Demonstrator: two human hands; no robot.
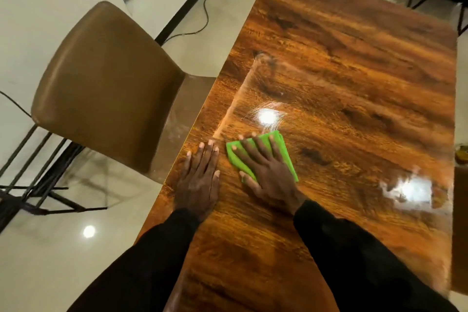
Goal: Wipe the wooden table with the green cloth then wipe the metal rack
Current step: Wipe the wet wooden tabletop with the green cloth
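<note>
While spread right hand [269, 178] presses green cloth [235, 157] | left hand [200, 181] flat on glossy wooden table [354, 66] | chair [106, 83] beside

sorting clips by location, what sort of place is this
Probably an indoor dining room or small eatery, though I can't be sure: a long glossy wooden table, a brown padded chair with thin metal legs drawn up to it, and a polished pale floor.

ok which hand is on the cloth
The right hand, fingers spread flat over the green cloth; the left hand rests on bare wooden table beside it.
</note>
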